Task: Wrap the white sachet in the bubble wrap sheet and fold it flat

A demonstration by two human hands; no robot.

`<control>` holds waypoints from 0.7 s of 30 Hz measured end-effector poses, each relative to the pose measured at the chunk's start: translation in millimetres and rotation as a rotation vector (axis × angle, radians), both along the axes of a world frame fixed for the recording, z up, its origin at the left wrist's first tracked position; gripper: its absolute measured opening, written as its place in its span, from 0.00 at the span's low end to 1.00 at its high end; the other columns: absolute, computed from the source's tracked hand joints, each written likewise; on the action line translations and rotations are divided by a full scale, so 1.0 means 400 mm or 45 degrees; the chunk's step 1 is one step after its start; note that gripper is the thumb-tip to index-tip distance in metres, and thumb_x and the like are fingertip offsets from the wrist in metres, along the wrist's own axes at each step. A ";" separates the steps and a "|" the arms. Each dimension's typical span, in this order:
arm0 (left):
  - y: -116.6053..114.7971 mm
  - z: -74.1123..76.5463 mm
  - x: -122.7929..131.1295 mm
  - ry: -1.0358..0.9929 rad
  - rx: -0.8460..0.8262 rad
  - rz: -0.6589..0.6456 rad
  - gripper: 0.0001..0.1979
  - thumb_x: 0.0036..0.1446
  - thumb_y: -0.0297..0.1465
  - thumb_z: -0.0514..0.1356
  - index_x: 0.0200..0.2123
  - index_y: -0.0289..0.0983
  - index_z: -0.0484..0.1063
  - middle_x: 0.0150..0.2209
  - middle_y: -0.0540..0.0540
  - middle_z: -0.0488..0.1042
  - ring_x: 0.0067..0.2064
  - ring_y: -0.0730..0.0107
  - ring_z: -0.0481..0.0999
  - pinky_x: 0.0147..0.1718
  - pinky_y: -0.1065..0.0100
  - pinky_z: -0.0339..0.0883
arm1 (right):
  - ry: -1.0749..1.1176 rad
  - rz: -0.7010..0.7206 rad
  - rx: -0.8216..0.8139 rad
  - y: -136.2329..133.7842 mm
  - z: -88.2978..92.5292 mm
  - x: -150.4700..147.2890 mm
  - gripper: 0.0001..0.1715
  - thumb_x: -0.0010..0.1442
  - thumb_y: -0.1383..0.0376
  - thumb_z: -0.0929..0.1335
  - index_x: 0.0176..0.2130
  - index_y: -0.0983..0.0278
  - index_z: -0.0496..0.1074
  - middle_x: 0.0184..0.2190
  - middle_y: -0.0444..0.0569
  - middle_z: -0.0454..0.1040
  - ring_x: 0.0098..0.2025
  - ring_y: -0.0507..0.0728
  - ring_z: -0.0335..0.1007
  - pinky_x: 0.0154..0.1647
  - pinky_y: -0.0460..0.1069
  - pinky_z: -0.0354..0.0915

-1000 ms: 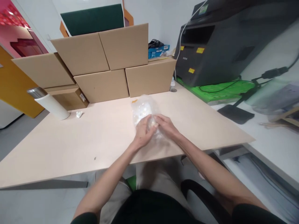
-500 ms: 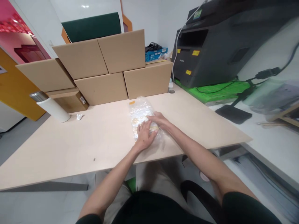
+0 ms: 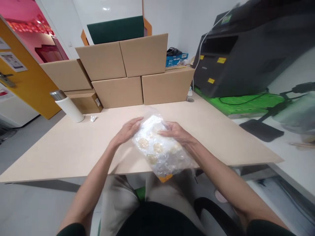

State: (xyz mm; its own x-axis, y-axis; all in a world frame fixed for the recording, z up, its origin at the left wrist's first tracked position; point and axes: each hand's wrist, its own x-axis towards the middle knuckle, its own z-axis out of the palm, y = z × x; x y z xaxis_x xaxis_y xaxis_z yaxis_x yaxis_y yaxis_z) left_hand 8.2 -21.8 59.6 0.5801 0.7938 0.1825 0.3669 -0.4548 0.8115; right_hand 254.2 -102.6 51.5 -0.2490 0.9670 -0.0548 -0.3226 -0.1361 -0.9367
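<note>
A clear plastic bag [image 3: 159,149] with several pale round pieces inside is lifted over the near edge of the light wooden table [image 3: 73,147]. My left hand [image 3: 128,130] grips its far left side, fingers curled on the plastic. On the bag's upper right side rests my right hand [image 3: 176,132], holding it too. The bag tilts toward me, and a small orange tag shows at its lower end.
Several cardboard boxes [image 3: 123,73] are stacked along the table's back edge. A white cylinder with a metal cap [image 3: 67,106] leans at the left, a small crumpled white scrap [image 3: 93,118] beside it. A black printer [image 3: 246,55] on a green mat [image 3: 246,101] stands at the right.
The bag lay flat on the table under both hands; now it is lifted and pulled toward me, turned so its orange end points my way. The camera view shifted slightly.
</note>
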 end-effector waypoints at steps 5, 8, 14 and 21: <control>-0.012 -0.040 -0.032 -0.649 -0.714 -0.296 0.38 0.55 0.61 0.55 0.57 0.39 0.71 0.58 0.37 0.73 0.61 0.46 0.69 0.55 0.53 0.67 | 0.054 -0.262 0.051 0.058 -0.005 -0.023 0.25 0.36 0.60 0.82 0.34 0.64 0.76 0.29 0.44 0.78 0.29 0.53 0.73 0.32 0.48 0.69; -0.006 -0.088 0.005 -0.822 -0.782 -0.024 0.33 0.49 0.44 0.70 0.56 0.39 0.68 0.52 0.39 0.76 0.51 0.54 0.77 0.48 0.60 0.72 | 0.034 -0.381 0.003 0.125 -0.052 -0.052 0.29 0.35 0.56 0.81 0.35 0.64 0.74 0.30 0.45 0.77 0.31 0.55 0.73 0.35 0.50 0.70; 0.065 -0.180 0.051 -0.741 -0.637 0.656 0.43 0.49 0.36 0.70 0.64 0.39 0.53 0.37 0.47 0.75 0.31 0.70 0.75 0.34 0.65 0.72 | -0.866 -0.774 0.159 0.229 -0.153 -0.084 0.34 0.52 0.46 0.71 0.49 0.65 0.69 0.47 0.56 0.74 0.50 0.64 0.70 0.51 0.57 0.67; 0.096 -0.205 0.046 -0.106 -0.051 0.707 0.34 0.60 0.39 0.57 0.67 0.35 0.54 0.54 0.34 0.67 0.47 0.59 0.76 0.50 0.56 0.70 | -1.616 -0.272 0.741 0.241 -0.173 -0.076 0.35 0.69 0.49 0.55 0.67 0.62 0.59 0.71 0.55 0.50 0.73 0.64 0.38 0.71 0.62 0.39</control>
